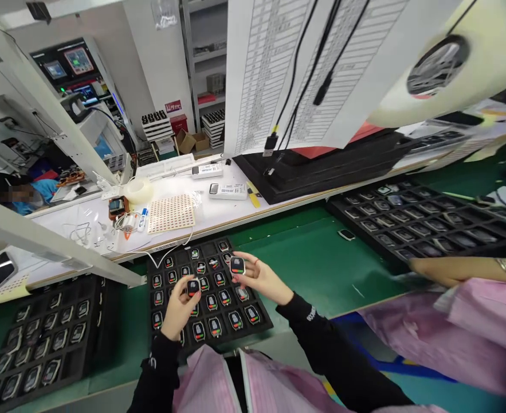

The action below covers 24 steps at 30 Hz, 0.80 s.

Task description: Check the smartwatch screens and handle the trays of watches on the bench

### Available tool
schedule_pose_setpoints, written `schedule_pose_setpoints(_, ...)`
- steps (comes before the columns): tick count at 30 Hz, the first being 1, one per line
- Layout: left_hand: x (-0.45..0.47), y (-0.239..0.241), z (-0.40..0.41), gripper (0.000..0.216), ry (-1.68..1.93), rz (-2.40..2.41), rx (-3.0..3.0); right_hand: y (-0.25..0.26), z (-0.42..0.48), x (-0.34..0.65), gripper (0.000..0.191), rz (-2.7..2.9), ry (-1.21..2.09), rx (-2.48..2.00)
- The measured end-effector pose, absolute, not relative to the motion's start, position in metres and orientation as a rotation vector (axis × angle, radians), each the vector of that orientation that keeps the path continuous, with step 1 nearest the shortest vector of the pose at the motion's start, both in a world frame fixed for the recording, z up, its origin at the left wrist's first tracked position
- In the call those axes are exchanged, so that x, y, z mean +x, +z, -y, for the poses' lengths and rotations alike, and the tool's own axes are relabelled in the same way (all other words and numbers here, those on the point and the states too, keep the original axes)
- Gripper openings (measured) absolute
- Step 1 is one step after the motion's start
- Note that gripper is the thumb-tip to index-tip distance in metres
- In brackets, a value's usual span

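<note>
Black sleeves [334, 355] cover both forearms, reaching forward; the left hand [179, 310] and right hand [261, 279] sit near each other, each pinching a small device [237, 265]

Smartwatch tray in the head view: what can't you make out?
Head view:
- Tray cells under the left hand: hidden by that hand.
- Smartwatch screen by the right hand: too small to read.
- Hanging printed sheet: text too small.
- Lower-left tray: cut off by the frame edge.
</note>
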<state>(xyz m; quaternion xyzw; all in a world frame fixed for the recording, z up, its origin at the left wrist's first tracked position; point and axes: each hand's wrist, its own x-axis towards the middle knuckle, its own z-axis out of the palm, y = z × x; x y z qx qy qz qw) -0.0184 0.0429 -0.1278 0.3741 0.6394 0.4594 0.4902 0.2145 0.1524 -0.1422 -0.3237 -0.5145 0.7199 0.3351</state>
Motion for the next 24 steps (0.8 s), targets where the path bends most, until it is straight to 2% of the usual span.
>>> schedule_pose_setpoints(3,-0.045,-0.168,-0.03,0.062,1.023,-1.677,0.788,-0.193,-0.161,0.211,0.083,1.469,1.893,-1.058)
schedule_pose_setpoints(8,-0.086,-0.219,-0.06,0.066,1.01,-1.858,0.728,-0.242,-0.204,0.172,0.069,1.866,1.637,-1.457)
schedule_pose_setpoints(12,-0.107,-0.25,-0.114,0.063,0.941,-1.93,0.797,-0.259,-0.248,0.124,0.066,2.04,1.44,-1.612)
schedule_pose_setpoints(17,-0.114,-0.28,-0.177,0.048,0.811,-2.033,0.972,-0.271,-0.28,0.079,0.055,2.251,1.311,-1.729)
schedule_pose_setpoints(22,-0.117,-0.296,-0.207,0.034,0.655,-2.174,1.163,-0.277,-0.282,0.068,0.058,2.348,1.194,-1.794)
schedule_pose_setpoints(24,-0.116,-0.299,-0.209,0.033,0.631,-2.214,1.237,-0.275,-0.28,0.067,0.052,2.345,1.144,-1.809)
